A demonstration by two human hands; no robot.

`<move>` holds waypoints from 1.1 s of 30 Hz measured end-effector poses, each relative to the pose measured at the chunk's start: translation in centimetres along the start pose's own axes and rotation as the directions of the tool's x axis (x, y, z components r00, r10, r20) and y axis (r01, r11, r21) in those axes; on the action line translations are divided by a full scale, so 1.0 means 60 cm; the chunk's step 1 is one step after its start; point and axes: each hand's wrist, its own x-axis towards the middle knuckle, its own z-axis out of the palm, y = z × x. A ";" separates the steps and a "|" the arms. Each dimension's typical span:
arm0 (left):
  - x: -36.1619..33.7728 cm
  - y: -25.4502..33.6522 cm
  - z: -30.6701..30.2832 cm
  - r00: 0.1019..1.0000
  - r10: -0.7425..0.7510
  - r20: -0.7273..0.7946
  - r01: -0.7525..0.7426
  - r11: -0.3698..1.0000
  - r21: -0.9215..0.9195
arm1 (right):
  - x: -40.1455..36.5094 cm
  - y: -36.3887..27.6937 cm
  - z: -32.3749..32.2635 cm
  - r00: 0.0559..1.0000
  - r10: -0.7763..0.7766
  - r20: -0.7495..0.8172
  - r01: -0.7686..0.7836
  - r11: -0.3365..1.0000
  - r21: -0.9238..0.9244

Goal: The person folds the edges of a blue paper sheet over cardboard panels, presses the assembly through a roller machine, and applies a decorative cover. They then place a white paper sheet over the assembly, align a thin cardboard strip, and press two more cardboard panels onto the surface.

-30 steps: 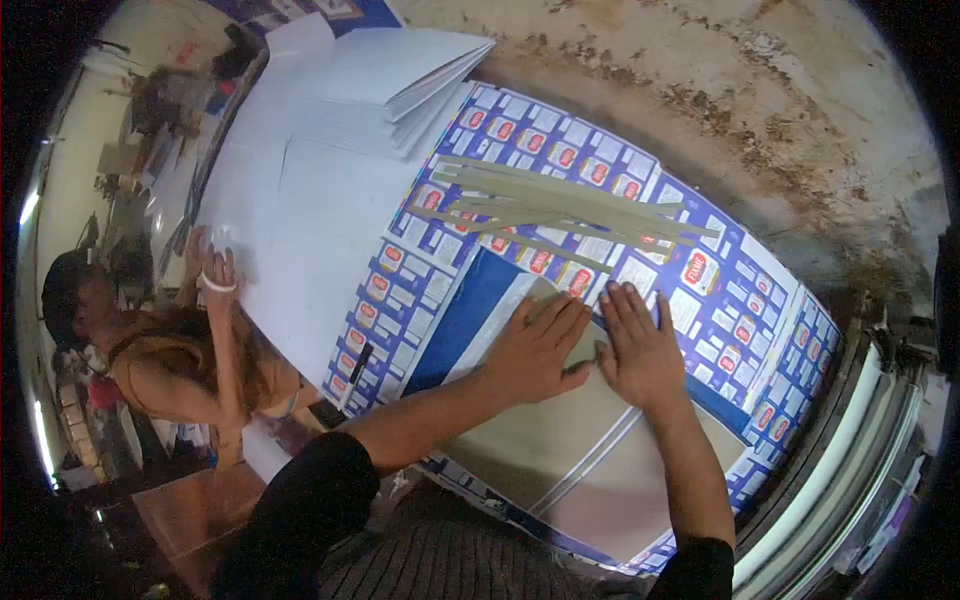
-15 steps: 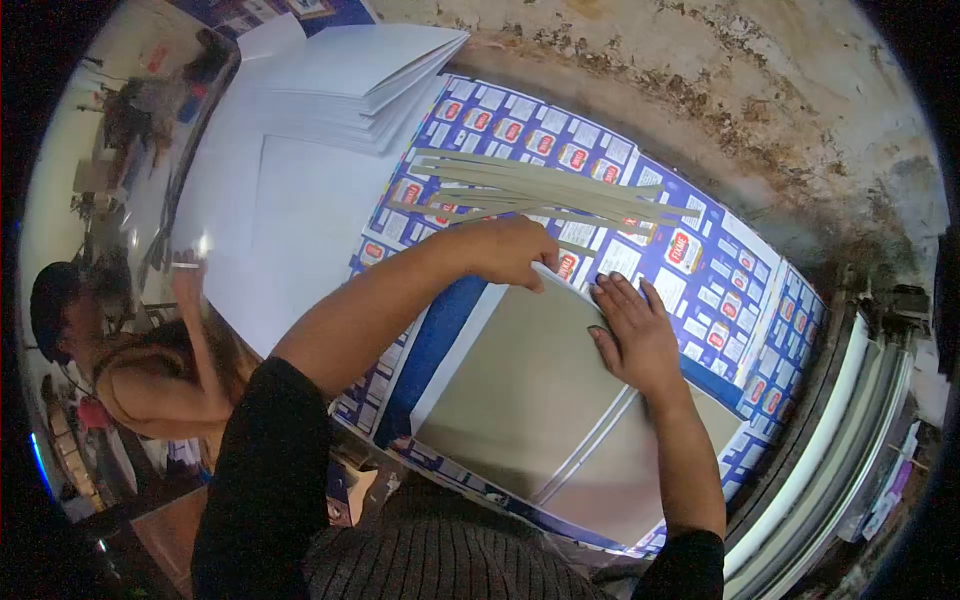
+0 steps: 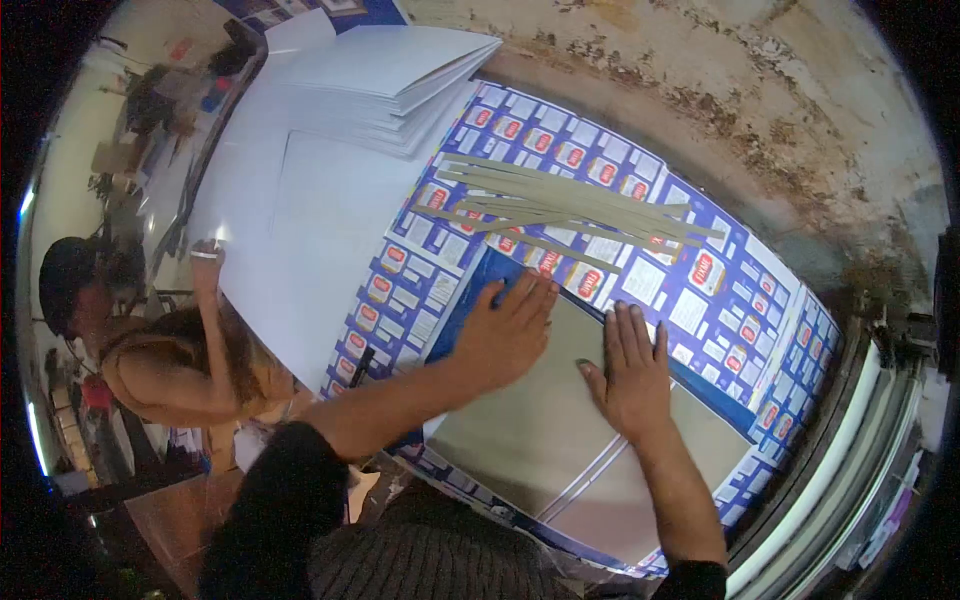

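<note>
Both of my hands lie on a large greyish board (image 3: 535, 435) resting on a blue sheet, with dark blue margins around it. My left hand (image 3: 507, 333) is flat over the board's upper left corner, fingers stretched toward its far edge. My right hand (image 3: 636, 385) rests palm down farther right, its fingertips at the same edge and its thumb apart. Neither hand holds anything. Two narrow pale lines (image 3: 585, 476) cross the board below my right hand. Just beyond my fingers, long thin grey strips (image 3: 570, 190) lie in a loose pile.
Printed blue sheets (image 3: 700, 225) cover the table beneath the board. A stack of folded white sheets (image 3: 400, 85) stands at the far left, on a white surface (image 3: 300, 230). Another person (image 3: 165, 370) is at the left. Long rolls (image 3: 820, 480) lie at right, beside a stained wall (image 3: 690, 70).
My left hand has gone from curled fingers at the board's far edge to lying flat over its upper left corner. My right hand stays near the far edge. The view has shifted slightly.
</note>
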 end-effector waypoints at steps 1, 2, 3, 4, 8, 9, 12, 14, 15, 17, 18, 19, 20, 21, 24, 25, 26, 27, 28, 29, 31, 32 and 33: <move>0.001 0.022 0.003 0.995 -0.092 0.029 0.093 0.995 -0.035 | -0.003 -0.007 0.004 1.000 0.023 -0.005 -0.023 1.000 0.003; 0.012 0.051 0.012 0.995 -0.081 0.050 0.086 0.990 -0.112 | 0.000 -0.010 0.005 0.999 0.041 -0.010 -0.041 0.999 0.002; 0.018 0.069 0.020 0.994 -0.074 0.075 0.087 0.979 -0.186 | 0.003 -0.009 0.009 1.000 0.029 -0.010 -0.029 1.000 0.007; 0.018 0.071 0.026 0.993 -0.080 0.081 0.094 0.978 -0.186 | -0.002 -0.004 0.013 1.000 0.003 -0.006 -0.003 1.000 0.006; 0.017 0.061 0.027 1.000 -0.017 0.011 0.019 0.948 -0.317 | -0.009 0.005 0.019 0.999 -0.037 -0.032 0.040 0.996 0.082; 0.008 0.061 0.027 0.999 -0.041 -0.028 0.029 0.947 -0.320 | -0.014 0.001 0.023 0.999 -0.036 -0.024 0.038 0.995 0.087; 0.002 0.045 0.045 0.996 -0.073 -0.054 0.055 0.956 -0.290 | -0.001 -0.007 0.025 0.995 0.036 -0.088 -0.027 0.994 0.106; 0.009 0.058 0.041 0.997 -0.068 0.040 0.075 0.968 -0.239 | 0.014 -0.031 0.019 0.992 0.115 -0.059 -0.110 0.990 0.084; 0.009 0.059 0.033 0.992 -0.087 0.096 0.104 0.975 -0.197 | 0.014 -0.033 0.018 0.993 0.111 -0.025 -0.109 0.991 0.072; 0.004 0.059 0.039 0.996 -0.083 0.026 0.086 0.979 -0.185 | -0.030 -0.020 0.004 0.988 0.153 -0.015 -0.152 0.987 0.045; 0.006 0.060 0.029 0.994 -0.098 0.053 0.106 0.979 -0.173 | -0.047 -0.010 -0.003 0.990 0.137 -0.027 -0.136 0.990 0.047; 0.007 0.059 0.032 0.997 -0.077 0.032 0.081 0.986 -0.144 | -0.083 0.010 0.000 0.984 0.175 -0.042 -0.175 0.984 0.020; 0.005 0.061 0.034 0.997 -0.071 0.030 0.074 0.986 -0.150 | -0.117 0.030 -0.006 0.982 0.182 -0.041 -0.182 0.983 0.015; 0.004 0.060 0.035 0.997 -0.072 -0.004 0.071 0.986 -0.149 | -0.152 0.047 -0.010 0.965 0.259 -0.046 -0.259 0.966 -0.002; 0.006 0.061 0.031 0.998 -0.056 -0.038 0.051 0.990 -0.128 | -0.251 0.110 -0.010 0.899 0.432 -0.072 -0.437 0.893 -0.107; 0.006 0.063 0.033 0.996 -0.068 -0.065 0.061 0.992 -0.107 | -0.278 0.125 -0.009 0.872 0.479 -0.099 -0.488 0.867 -0.105; 0.008 0.064 0.034 0.993 -0.072 -0.092 0.064 0.994 -0.084 | -0.287 0.128 -0.001 0.866 0.490 -0.105 -0.499 0.862 -0.095; 0.006 0.066 0.035 0.994 -0.058 -0.088 0.051 0.995 -0.080 | -0.295 0.127 0.002 0.818 0.553 -0.158 -0.571 0.814 -0.103; 0.002 0.068 0.035 0.994 -0.074 -0.084 0.069 0.996 -0.064 | -0.301 0.126 0.005 0.766 0.607 -0.209 -0.635 0.765 -0.108; 0.009 0.066 0.035 0.992 -0.084 -0.092 0.080 0.996 -0.045 | -0.302 0.122 0.008 0.741 0.628 -0.239 -0.661 0.745 -0.094; 0.003 0.069 0.036 0.992 -0.089 -0.086 0.087 0.996 -0.030 | -0.304 0.120 0.012 0.728 0.630 -0.270 -0.670 0.738 -0.084; 0.009 0.067 0.035 0.993 -0.083 -0.090 0.081 0.996 -0.022 | -0.304 0.120 0.014 0.705 0.638 -0.310 -0.688 0.721 -0.078; 0.006 0.070 0.033 0.993 -0.079 -0.089 0.077 0.997 -0.023 | -0.310 0.123 0.023 0.702 0.641 -0.310 -0.691 0.719 -0.079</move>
